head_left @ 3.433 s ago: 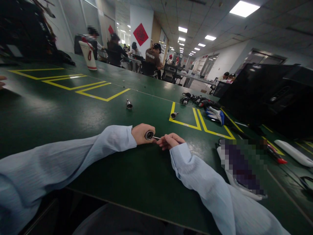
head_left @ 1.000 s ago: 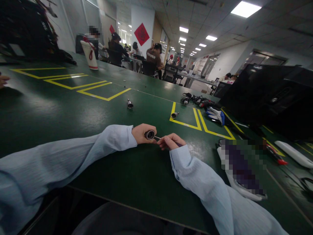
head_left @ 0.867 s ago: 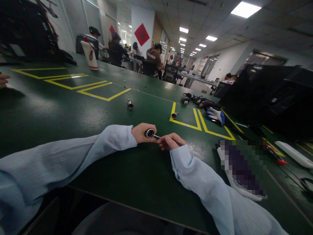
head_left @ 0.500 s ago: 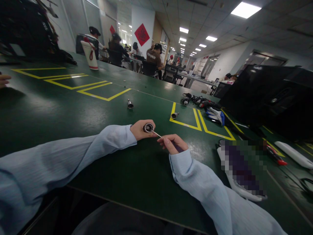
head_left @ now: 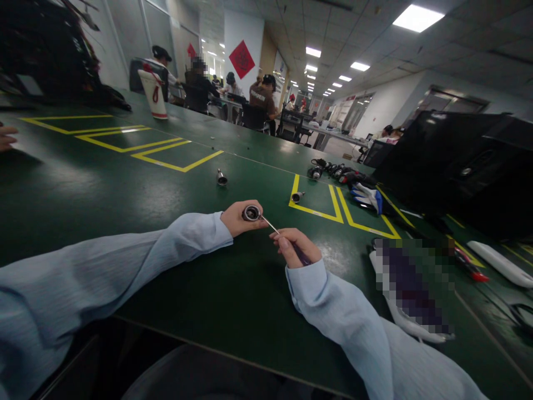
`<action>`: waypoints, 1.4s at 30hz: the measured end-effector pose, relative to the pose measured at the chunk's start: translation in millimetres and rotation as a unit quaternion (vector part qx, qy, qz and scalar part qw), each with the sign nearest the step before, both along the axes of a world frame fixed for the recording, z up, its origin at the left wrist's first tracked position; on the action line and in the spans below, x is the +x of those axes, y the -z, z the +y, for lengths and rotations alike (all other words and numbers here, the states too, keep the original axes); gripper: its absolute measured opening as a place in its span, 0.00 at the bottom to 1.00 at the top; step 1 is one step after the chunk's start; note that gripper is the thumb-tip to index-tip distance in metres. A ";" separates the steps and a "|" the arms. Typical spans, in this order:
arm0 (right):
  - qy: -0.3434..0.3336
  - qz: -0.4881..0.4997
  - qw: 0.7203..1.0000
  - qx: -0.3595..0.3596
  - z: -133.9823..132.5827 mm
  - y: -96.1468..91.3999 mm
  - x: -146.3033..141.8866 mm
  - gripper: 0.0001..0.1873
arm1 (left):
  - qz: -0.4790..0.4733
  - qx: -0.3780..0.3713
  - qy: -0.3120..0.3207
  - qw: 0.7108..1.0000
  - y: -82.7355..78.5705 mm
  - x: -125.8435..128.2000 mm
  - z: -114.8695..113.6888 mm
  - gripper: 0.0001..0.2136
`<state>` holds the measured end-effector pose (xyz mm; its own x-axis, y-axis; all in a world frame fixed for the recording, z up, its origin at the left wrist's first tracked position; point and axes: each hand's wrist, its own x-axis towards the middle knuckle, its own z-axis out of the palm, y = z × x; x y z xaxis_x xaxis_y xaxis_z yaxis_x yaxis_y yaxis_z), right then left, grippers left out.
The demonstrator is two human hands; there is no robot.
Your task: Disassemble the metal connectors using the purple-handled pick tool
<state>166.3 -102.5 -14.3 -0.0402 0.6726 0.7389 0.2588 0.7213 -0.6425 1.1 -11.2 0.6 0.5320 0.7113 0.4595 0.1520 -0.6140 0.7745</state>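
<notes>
My left hand [head_left: 236, 220] is closed around a round, hollow metal part [head_left: 251, 213], its ringed open end facing me. Between the fingers and thumb of my right hand [head_left: 296, 246] is a screwdriver [head_left: 272, 225] with a thin metal shaft and a dark handle mostly hidden in the palm. Its tip meets the right side of the round part's rim; whether it touches I cannot tell. Beyond my hands, a small bell-shaped metal part [head_left: 221, 177] stands on the green table [head_left: 200, 300]. Another such metal part [head_left: 297, 197] lies inside a yellow taped outline to the right.
Cables and black gear [head_left: 328, 170] lie at the back right beside a white-and-blue glove [head_left: 368, 198]. A white tray [head_left: 393, 314] with blurred contents sits right of my forearm. A paper cup [head_left: 153, 91] stands far left. Another person's hand [head_left: 6, 138] shows at the left edge.
The screwdriver's tip has shifted from inside the round part's opening to its right rim. My left hand has risen slightly, and the part has turned a little.
</notes>
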 end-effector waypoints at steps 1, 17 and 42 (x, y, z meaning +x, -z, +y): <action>0.004 -0.002 1.000 0.014 0.1 -1.1 0.2 0.07 | -0.001 0.002 -0.002 1.000 0.6 0.0 0.9 0.13; -0.019 -0.095 0.994 0.042 3.9 -4.3 -3.3 0.06 | 0.026 -0.003 0.024 0.999 -3.1 0.2 -8.1 0.11; 0.055 -0.088 0.994 -0.046 23.4 2.3 -17.1 0.15 | 0.119 0.072 0.049 0.989 3.6 6.2 -6.9 0.15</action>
<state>149.2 -79.0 -16.6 -0.0870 0.7449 0.6614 0.4469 0.6226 -0.6424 7.3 -18.1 -3.0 0.7003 0.5872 0.4059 0.2534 -0.7361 0.6277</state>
